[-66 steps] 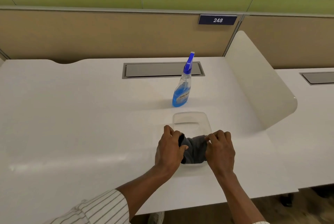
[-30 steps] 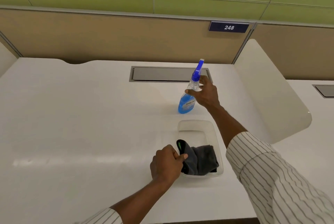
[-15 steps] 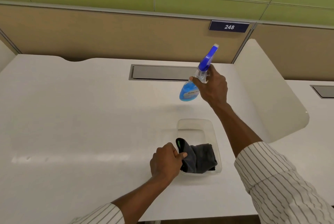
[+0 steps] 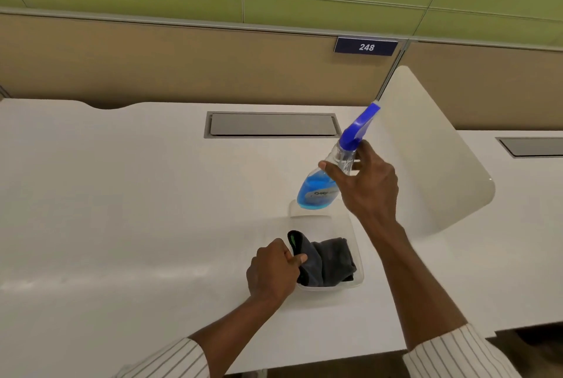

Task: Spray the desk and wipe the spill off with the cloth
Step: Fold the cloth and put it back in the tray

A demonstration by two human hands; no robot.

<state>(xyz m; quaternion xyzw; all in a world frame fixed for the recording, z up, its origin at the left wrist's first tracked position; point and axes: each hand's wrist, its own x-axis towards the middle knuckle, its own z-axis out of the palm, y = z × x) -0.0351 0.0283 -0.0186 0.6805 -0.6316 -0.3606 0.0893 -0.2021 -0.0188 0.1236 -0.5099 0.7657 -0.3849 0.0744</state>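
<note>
From the head camera, the right hand point(image 4: 367, 185) is wrapped around the clear neck of the spray bottle point(image 4: 320, 193), gripping it just under the blue trigger head point(image 4: 359, 127). The bottle is held in the air and tilted, its blue-filled base pointing down and to the left of that grip, over the far end of the clear plastic tray point(image 4: 358, 255), and the trigger head slanting up and to the right of the grip. Below and to the left of this grip, the left hand point(image 4: 272, 271) is clenched on the near left edge of the dark grey cloth point(image 4: 329, 258), thumb pressed into the fabric. The cloth lies bunched inside the tray, spreading to the right of the left hand's grip. The tray sits on the white desk point(image 4: 122, 210). Both striped sleeves point(image 4: 457, 353) show at the bottom edge. No spill can be made out on the desk.
</note>
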